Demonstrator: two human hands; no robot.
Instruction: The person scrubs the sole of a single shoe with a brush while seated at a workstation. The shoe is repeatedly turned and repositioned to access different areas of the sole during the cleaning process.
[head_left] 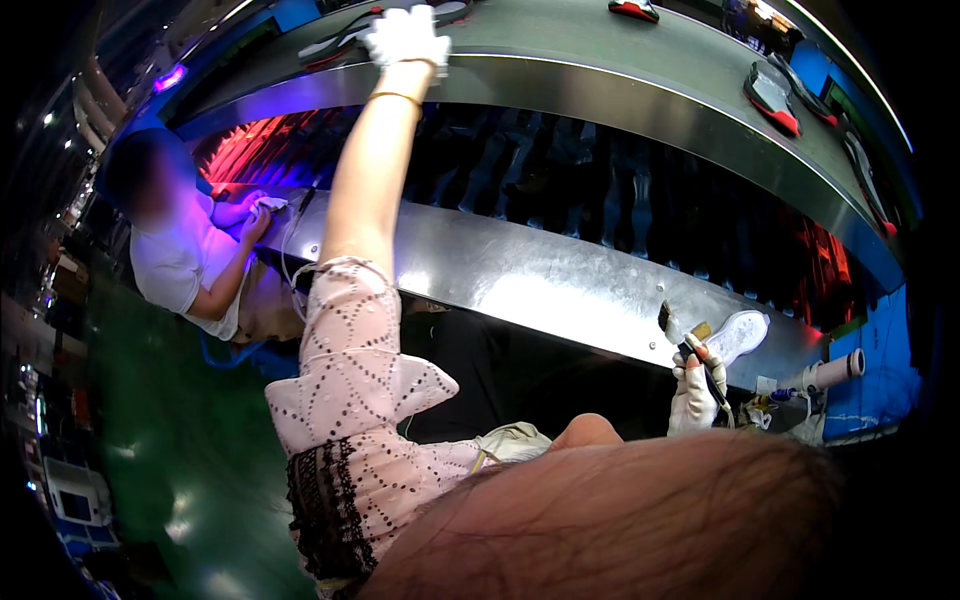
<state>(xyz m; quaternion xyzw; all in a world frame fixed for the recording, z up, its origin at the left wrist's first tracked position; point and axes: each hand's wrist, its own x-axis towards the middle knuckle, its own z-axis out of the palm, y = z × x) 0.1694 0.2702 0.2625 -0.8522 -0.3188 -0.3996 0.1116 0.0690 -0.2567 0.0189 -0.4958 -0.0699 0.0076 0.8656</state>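
My left hand (408,40), in a white glove, is stretched far out over the green conveyor belt (560,40). Its fingers look spread, over or beside dark shoe soles (335,47) with red and white parts; whether it touches one I cannot tell. Down at the right, my right hand (692,398) wears a white glove with bare fingertips and is closed round the dark handle of a brush (712,378). The bristles point up and left over the metal ledge. Just beyond that hand a white shoe (742,334) lies on the ledge.
More red-and-black soles (772,98) lie along the belt's right part. A shiny metal ledge (540,285) runs below dark hanging strips, with red glow at both ends. At the left sits a co-worker (185,245) holding something pale. A pale cylinder (838,370) stands out at the ledge's right end.
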